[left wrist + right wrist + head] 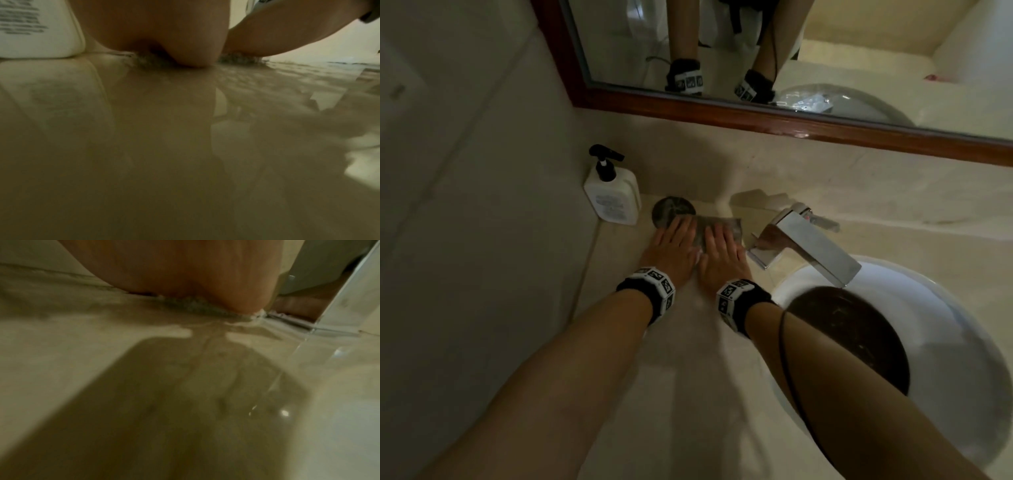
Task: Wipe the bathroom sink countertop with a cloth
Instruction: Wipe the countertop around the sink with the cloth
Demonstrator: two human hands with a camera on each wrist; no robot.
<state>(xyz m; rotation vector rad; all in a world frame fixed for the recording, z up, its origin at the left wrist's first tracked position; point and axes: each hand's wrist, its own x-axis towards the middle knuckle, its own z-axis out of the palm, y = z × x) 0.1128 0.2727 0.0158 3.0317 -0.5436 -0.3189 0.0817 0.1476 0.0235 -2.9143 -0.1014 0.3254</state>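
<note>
A grey cloth [702,231] lies flat on the beige countertop [681,359], between the soap bottle and the tap. Both hands press on it with straight fingers, side by side. My left hand [674,241] covers the cloth's left part and my right hand [722,248] its right part. In the left wrist view the heel of the left hand [174,40] rests on the cloth's edge [148,60]. The right wrist view shows the right palm [195,275] on the cloth [195,306], with wet streaks on the counter in front.
A white pump soap bottle [613,195] stands at the back left by the wall. A round dark disc [671,209] lies behind the left fingers. The chrome tap [804,243] and white basin [945,325] are to the right. A framed mirror [791,68] hangs behind.
</note>
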